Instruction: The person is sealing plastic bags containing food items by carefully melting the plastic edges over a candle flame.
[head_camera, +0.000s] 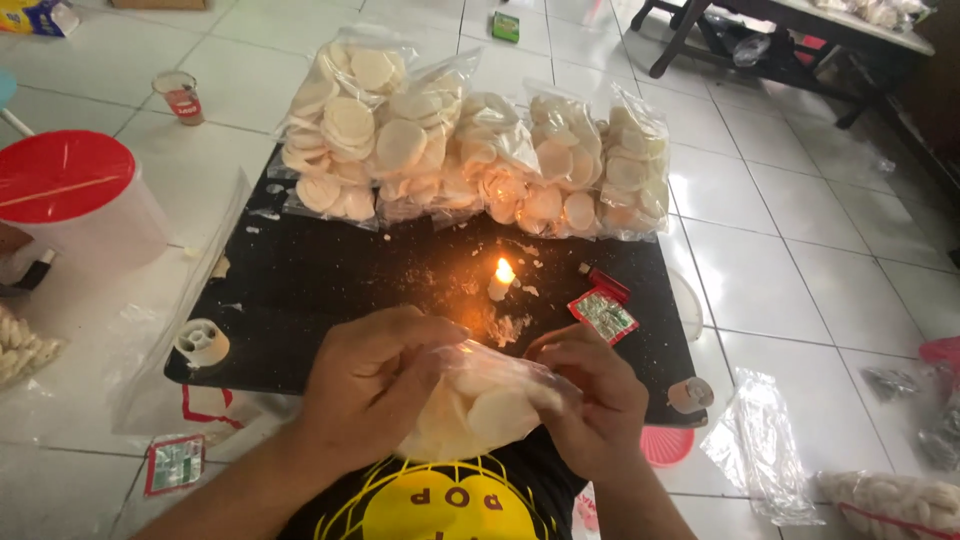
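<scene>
1. Clear plastic bag (480, 400) of pale round crackers sits between my two hands, low over the near edge of the black board (300, 290), just short of the candle (500, 280).
2. My left hand (375, 385) wraps over the bag's left side, fingers curled shut on the plastic, so the crackers seem kept from spilling.
3. My right hand (595, 400) pinches the bag's right end, fingers closed on the film, the mouth gathered toward the flame, as I judge.
4. Filled bags (470, 150) lean in a row across the board's far edge, well apart from my hands.
5. A red-and-green packet (603, 313) lies beside the candle, near my right hand.
</scene>
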